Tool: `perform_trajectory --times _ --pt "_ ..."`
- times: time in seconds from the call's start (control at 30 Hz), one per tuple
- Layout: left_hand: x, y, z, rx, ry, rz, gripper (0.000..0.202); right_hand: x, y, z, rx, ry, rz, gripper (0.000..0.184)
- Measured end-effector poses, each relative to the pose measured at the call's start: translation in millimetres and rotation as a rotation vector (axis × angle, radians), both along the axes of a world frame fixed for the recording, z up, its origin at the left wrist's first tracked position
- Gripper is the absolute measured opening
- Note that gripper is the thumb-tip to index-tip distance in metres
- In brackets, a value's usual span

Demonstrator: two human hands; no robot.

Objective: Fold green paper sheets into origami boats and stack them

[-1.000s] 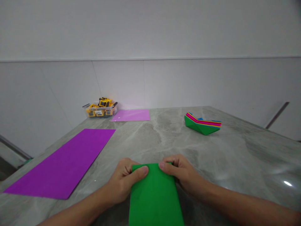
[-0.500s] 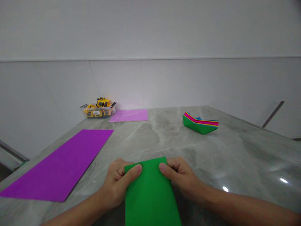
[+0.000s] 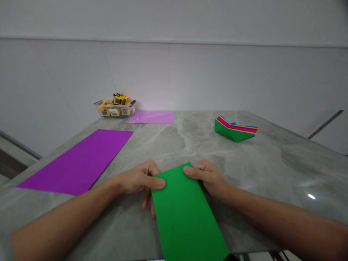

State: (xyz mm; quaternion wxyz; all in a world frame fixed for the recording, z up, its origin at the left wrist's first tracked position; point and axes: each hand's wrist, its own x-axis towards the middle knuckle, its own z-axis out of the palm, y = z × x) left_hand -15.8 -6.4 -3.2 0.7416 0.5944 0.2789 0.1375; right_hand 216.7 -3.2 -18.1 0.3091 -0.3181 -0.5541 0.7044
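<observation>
Between my hands is a green sheet of paper [image 3: 187, 214], a long rectangle that reaches toward the table's near edge and is tilted a little. My left hand [image 3: 145, 179] pinches its far left corner, thumb on top, with the other fingers partly hidden beneath. At the far right corner, my right hand [image 3: 208, 177] grips the paper with its thumb on top and fingers curled under. Farther off to the right stands a folded paper boat [image 3: 235, 131], green below with pink, yellow and blue bands along its rim.
A purple sheet [image 3: 78, 159] lies on the grey marbled table [image 3: 174, 145] at left. Toward the back are a lighter pink-purple sheet [image 3: 152, 116] and a clear plastic box [image 3: 116, 110] holding yellow toy vehicles. A white wall [image 3: 206, 79] rises behind the table.
The view has tipped downward, so the table's near edge now shows. The green paper has turned slightly, its near end swinging right. My left hand's lower fingers have loosened from their curl.
</observation>
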Motion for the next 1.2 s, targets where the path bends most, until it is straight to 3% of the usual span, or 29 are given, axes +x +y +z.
perform_trajectory --times 0.03,0.1,0.27,0.33,0.47,0.53,0.67,0.77,0.97,1.1,1.2 --pt "-3 3 0.3 -0.033 0.044 -0.077 0.045 0 1 0.3 -0.009 -0.019 0.015 0.051" --pt "-5 7 0.2 -0.047 0.046 -0.056 0.044 -2 6 1.7 -0.026 -0.028 -0.002 0.048" --pt "0 9 0.5 0.040 -0.021 0.284 0.041 -5 21 5.8 0.011 -0.039 -0.109 0.048" --pt "-1 11 1.9 0.018 0.004 0.249 0.041 -6 24 5.4 0.025 -0.061 -0.063 0.051" --pt "-5 14 2.5 -0.047 0.103 0.026 0.041 -8 22 3.1 0.087 -0.114 -0.001 0.052" --pt "-4 15 1.1 -0.026 0.108 0.045 0.038 -9 23 3.0 0.092 -0.125 -0.017 0.051" --pt "2 16 -0.2 0.033 0.076 0.204 0.039 -8 32 4.5 0.044 -0.113 -0.050 0.048" --pt "1 16 0.8 0.048 0.087 0.254 0.040 -7 36 3.7 -0.029 -0.094 0.000 0.049" --pt "-5 15 -1.6 0.009 0.106 0.043 0.042 -10 23 2.0 -0.075 -0.114 0.084 0.049" --pt "8 10 -1.9 0.230 0.073 0.148 0.053 -16 8 4.1 0.095 -0.231 0.231 0.054" --pt "17 5 -0.8 0.393 0.113 0.105 0.054 -20 2 5.5 0.257 -0.312 0.302 0.058"
